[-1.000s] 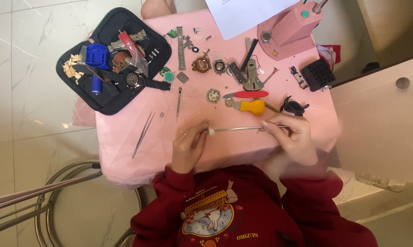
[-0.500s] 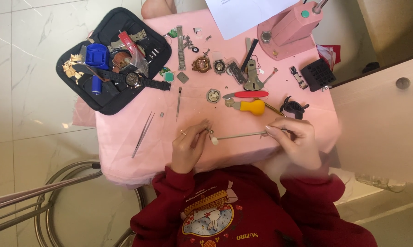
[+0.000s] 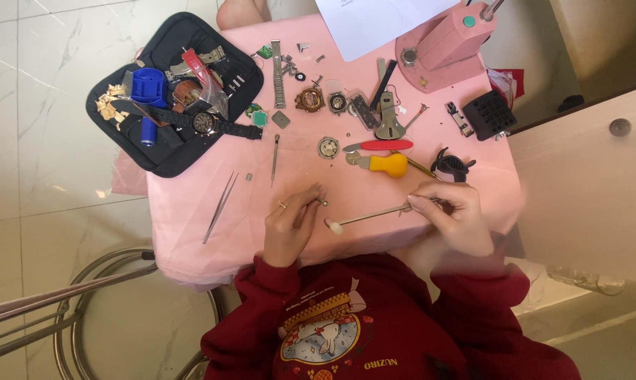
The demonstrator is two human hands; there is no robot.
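My right hand (image 3: 450, 214) grips the handle end of a thin metal tool (image 3: 371, 216) with a small white tip, which points left toward my left hand. My left hand (image 3: 293, 222) rests on the pink cloth (image 3: 191, 211) with its fingertips pinched on a tiny metal part (image 3: 323, 203). The white tip lies just below and right of that part, not touching it. Both sleeves are dark red.
Tweezers (image 3: 220, 206) and a slim pin tool (image 3: 275, 159) lie left of my hands. A yellow-handled tool (image 3: 381, 164), red-handled tool (image 3: 378, 146), watch cases (image 3: 328, 147) and small parts sit beyond. A black tray (image 3: 173, 91) holds watches at far left; a pink press (image 3: 444, 46) stands far right.
The thin tool's white tip has dropped lower and drawn away from my left fingertips. My left hand keeps pinching the tiny part.
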